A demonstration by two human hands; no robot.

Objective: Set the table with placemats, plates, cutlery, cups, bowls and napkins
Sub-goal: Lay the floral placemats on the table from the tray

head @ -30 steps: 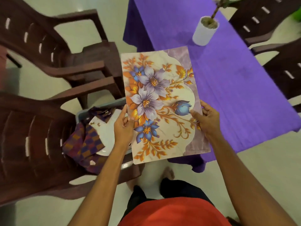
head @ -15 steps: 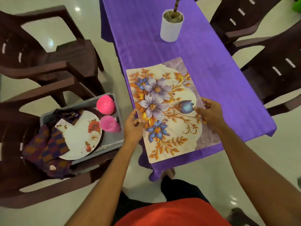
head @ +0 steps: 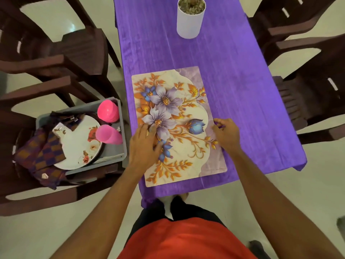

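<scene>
Placemat (head: 179,126), flower-printed, is laid flat on the purple tablecloth (head: 233,81) at the near end of the table, its long sides running from six to twelve o'clock. The left hand (head: 144,144) is rested on the eight o'clock part of it, with fingers straight and spread, pressed onto the print. The right hand (head: 226,134) is set at the three o'clock edge with fingers curled; whether that edge is pinched cannot be told. At twelve o'clock, well apart, a white pot (head: 190,21) is stood upright on the cloth. At nine o'clock, off the table, a grey tray (head: 119,157) is borne on a brown chair (head: 37,184). In it a flowered plate (head: 78,144), pink cups (head: 108,111) and checked napkins (head: 39,154) are held, the napkins draped over its nine o'clock rim.
</scene>
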